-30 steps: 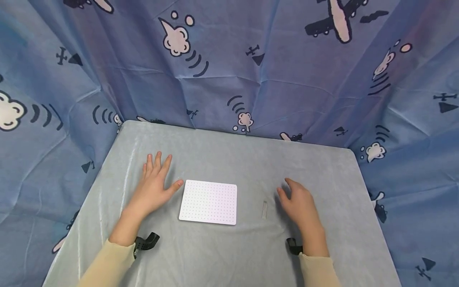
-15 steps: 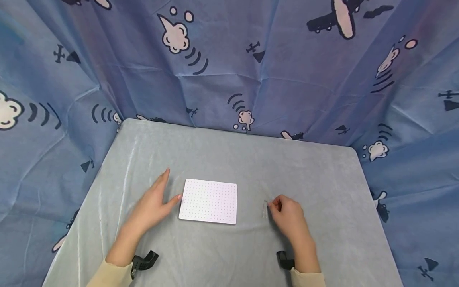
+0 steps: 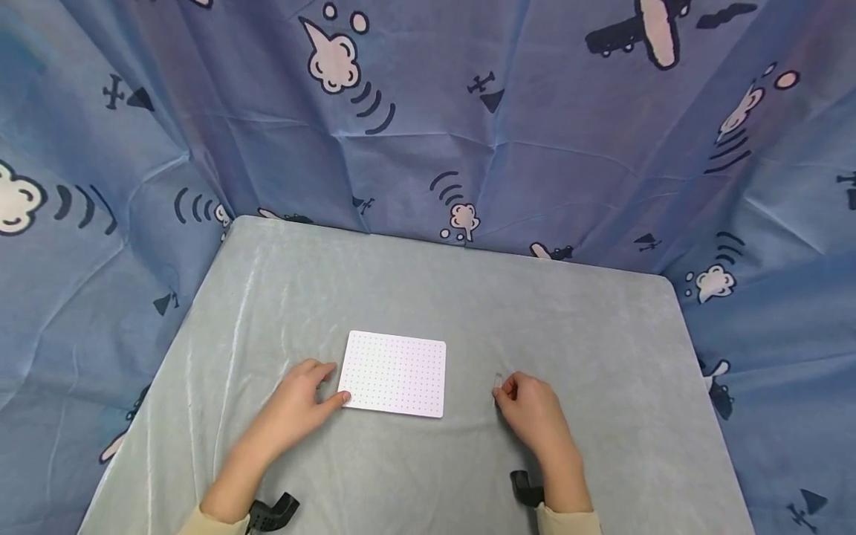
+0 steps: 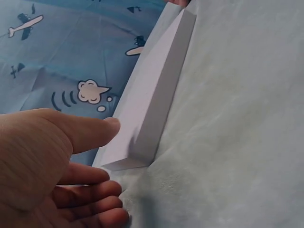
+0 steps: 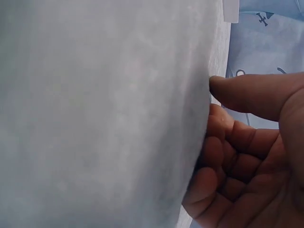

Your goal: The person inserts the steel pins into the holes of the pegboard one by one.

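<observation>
A white rectangular slab (image 3: pixel 394 371) with a dotted top lies on the cloth-covered table in the head view. My left hand (image 3: pixel 301 401) is at its left end, thumb over the near left corner and fingers beside the left edge. The left wrist view shows the slab (image 4: pixel 147 95) with thick plain sides, the thumb reaching toward its top and the fingers loosely bent. To the right of the slab, my right hand (image 3: pixel 535 412) pinches a narrow, shiny see-through strip (image 3: pixel 498 379) between thumb and fingertip, covering its near part. In the right wrist view, the strip is hidden behind the fingers.
Pale grey-green cloth (image 3: pixel 401 475) covers the table, with soft wrinkles on the left. A blue patterned curtain (image 3: pixel 414 111) hangs behind the table and along both sides. Each wrist carries a black camera mount (image 3: pixel 274 513).
My right hand has come in leftward and down to the strip, its fingers closing to a pinch on it. My left hand has moved nearer with less-spread fingers, its thumb reaching the slab's near left corner.
</observation>
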Available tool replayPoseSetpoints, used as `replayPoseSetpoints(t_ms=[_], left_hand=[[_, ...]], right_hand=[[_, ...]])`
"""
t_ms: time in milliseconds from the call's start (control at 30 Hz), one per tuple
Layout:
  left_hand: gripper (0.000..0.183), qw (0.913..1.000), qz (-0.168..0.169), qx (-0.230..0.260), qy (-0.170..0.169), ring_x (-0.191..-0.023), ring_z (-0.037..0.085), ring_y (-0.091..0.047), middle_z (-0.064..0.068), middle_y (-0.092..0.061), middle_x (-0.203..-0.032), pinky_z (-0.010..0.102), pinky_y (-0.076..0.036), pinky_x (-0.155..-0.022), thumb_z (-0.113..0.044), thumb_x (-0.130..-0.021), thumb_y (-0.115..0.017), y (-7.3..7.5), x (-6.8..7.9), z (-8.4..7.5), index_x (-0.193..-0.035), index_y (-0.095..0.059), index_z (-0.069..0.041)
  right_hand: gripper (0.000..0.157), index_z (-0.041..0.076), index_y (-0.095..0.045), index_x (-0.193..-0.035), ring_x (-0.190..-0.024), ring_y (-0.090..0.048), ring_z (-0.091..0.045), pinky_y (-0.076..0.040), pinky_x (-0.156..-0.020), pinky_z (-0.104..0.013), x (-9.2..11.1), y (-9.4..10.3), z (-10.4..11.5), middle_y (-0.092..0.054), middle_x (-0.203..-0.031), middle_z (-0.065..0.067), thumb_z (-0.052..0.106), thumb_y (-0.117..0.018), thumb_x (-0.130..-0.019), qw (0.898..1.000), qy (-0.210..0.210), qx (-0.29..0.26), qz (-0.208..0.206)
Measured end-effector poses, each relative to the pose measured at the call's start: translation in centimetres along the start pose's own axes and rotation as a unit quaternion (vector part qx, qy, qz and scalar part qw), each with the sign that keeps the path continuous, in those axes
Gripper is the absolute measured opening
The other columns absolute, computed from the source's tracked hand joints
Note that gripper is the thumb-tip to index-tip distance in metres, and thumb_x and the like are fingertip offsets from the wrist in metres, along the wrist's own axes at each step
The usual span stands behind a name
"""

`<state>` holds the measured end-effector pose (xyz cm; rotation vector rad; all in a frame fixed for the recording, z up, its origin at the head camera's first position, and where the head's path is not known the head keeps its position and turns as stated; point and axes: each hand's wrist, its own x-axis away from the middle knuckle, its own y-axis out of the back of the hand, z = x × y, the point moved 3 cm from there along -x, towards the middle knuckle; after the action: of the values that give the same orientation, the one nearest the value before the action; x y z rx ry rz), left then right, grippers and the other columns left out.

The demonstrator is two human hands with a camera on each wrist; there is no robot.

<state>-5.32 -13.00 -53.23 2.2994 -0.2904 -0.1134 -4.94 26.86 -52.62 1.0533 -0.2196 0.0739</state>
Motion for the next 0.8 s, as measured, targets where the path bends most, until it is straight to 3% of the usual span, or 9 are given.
replayPoseSetpoints(t_ms=[100, 200, 400, 800], left_hand=[[0.048, 0.9999, 0.002, 0.005, -0.012, -0.088, 0.016, -0.06, 0.002, -0.068, -0.102, 0.039, -0.054, -0.08, -0.022, -0.089, -0.093, -0.5, 0.2, 0.1, -0.127, -0.075, 0.003], [0.049, 0.9998, 0.0, 0.006, -0.019, -0.086, 0.012, -0.058, -0.003, -0.066, -0.1, 0.035, -0.052, -0.078, -0.021, -0.085, -0.095, -0.7, 0.4, 0.1, -0.125, -0.076, 0.0], [0.052, 0.9998, -0.003, 0.009, -0.016, -0.087, 0.013, -0.059, -0.002, -0.067, -0.102, 0.036, -0.053, -0.079, -0.019, -0.083, -0.097, -0.9, 0.5, 0.1, -0.126, -0.076, 0.001], [0.054, 0.9995, 0.016, 0.024, 0.007, -0.09, 0.014, -0.06, -0.003, -0.067, -0.104, 0.037, -0.054, -0.08, -0.021, -0.084, -0.097, -0.8, 0.3, 0.5, -0.129, -0.076, -0.001]], right_hand=[[0.022, 0.008, -0.065, -0.085, -0.064, -0.055, -0.02, -0.047, -0.061, -0.037, -0.1, 0.0, 0.2, -0.061, -0.074, -0.003, 0.018, -0.079, -0.1, 1.0, -0.008, 0.003, -0.001], [0.021, 0.008, -0.066, -0.084, -0.063, -0.055, -0.02, -0.047, -0.059, -0.037, -0.1, 0.1, 0.5, -0.062, -0.074, -0.004, 0.016, -0.077, -0.099, 1.0, -0.028, -0.003, 0.003], [0.021, 0.009, -0.064, -0.075, -0.058, -0.053, -0.022, -0.043, -0.054, -0.035, -0.1, 0.4, 1.1, -0.059, -0.068, -0.005, 0.009, -0.067, -0.095, 0.998, -0.064, -0.017, 0.011], [0.008, 0.009, -0.066, -0.082, -0.062, -0.054, -0.022, -0.044, -0.058, -0.036, 0.4, 1.5, 0.8, -0.061, -0.073, -0.004, 0.009, -0.064, -0.09, 0.997, -0.056, -0.033, -0.032]])
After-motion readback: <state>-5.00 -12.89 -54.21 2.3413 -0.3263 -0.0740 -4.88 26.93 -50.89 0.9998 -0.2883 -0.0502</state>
